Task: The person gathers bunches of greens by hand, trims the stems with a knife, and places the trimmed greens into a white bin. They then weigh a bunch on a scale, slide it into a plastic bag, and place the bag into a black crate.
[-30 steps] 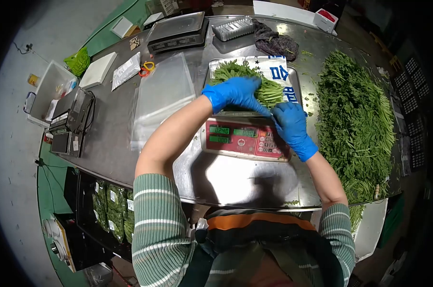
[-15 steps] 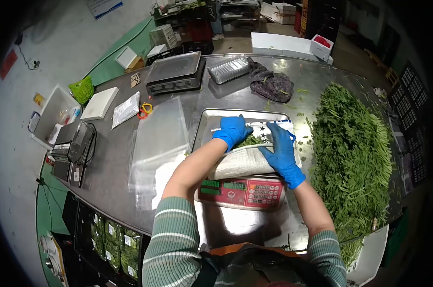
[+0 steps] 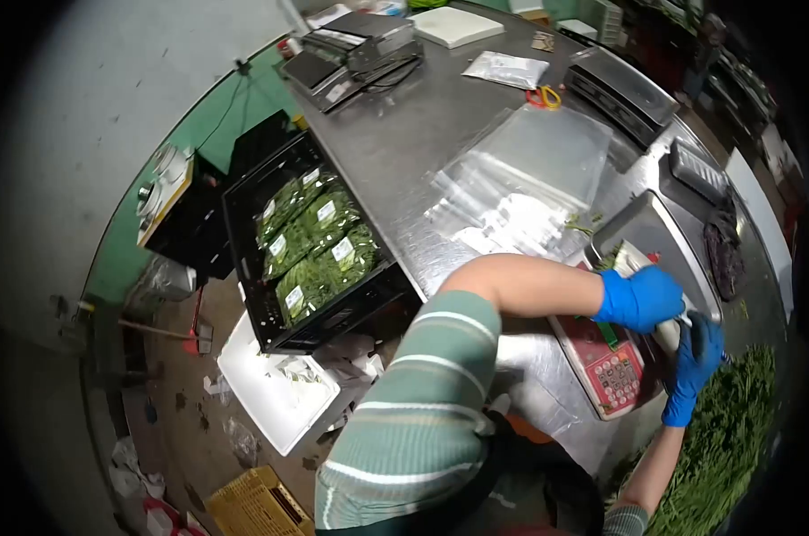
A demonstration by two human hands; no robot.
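Observation:
My left hand [image 3: 641, 299], in a blue glove, is closed over a pale plastic bag of greens [image 3: 667, 336] just above the red-faced scale [image 3: 611, 368]. My right hand [image 3: 695, 366], also gloved in blue, grips the same bag from the far side. Most of the bag is hidden between the two hands. The scale's steel tray [image 3: 641, 228] lies just behind them. A large pile of loose greens [image 3: 735, 447] lies on the steel table to the right of my right hand.
A stack of clear bags [image 3: 529, 174] lies on the table left of the scale. A black crate of bagged greens [image 3: 310, 241] stands on the floor at my left, with a white foam box [image 3: 275, 393] and a yellow crate [image 3: 252, 505] nearby. A second scale [image 3: 623, 85] and scissors [image 3: 543, 96] sit further along.
The view has swung far to the left, bringing the floor crate into sight. Both hands have closed around the bag and lifted it off the scale tray toward me.

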